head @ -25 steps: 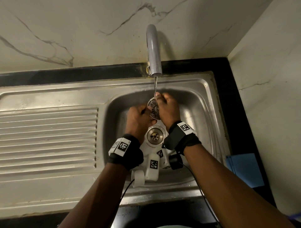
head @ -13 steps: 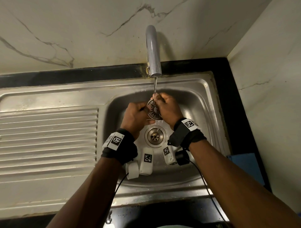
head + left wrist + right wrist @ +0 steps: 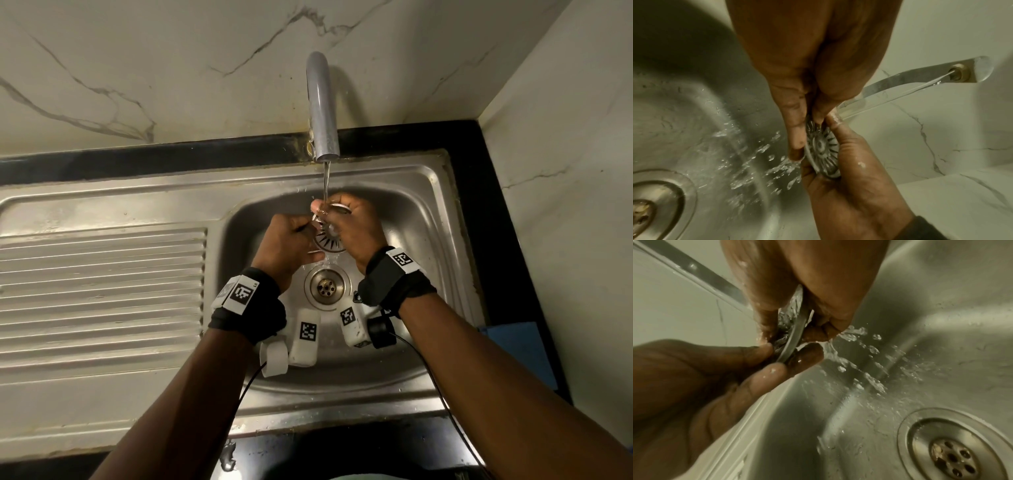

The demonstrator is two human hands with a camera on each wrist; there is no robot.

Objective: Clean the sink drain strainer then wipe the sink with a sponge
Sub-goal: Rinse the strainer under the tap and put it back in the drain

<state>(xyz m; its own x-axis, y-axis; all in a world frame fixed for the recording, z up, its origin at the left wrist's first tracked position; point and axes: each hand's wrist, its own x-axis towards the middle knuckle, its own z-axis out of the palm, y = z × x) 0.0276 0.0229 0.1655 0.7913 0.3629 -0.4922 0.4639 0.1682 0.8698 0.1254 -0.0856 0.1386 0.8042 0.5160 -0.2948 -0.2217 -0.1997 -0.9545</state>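
A round slotted metal drain strainer [image 3: 329, 236] [image 3: 823, 151] is held on edge above the sink basin [image 3: 414, 219], under the running tap [image 3: 322, 113]. My left hand [image 3: 291, 243] pinches its left rim between thumb and fingers. My right hand [image 3: 352, 226] grips its upper right rim [image 3: 795, 331], and the water stream lands on these fingers. Spray falls from the strainer onto the basin floor [image 3: 748, 162]. The open drain hole [image 3: 326, 286] [image 3: 953, 457] lies below the hands. No sponge is in view.
A ribbed steel draining board [image 3: 102, 287] lies left of the basin. A black counter edge [image 3: 479, 212] and marble walls [image 3: 565, 171] close in the back and right. Something blue and flat [image 3: 520, 346] lies on the counter by my right forearm.
Both hands have lifted the strainer slightly up and back, further under the stream. The grip of each hand looks the same.
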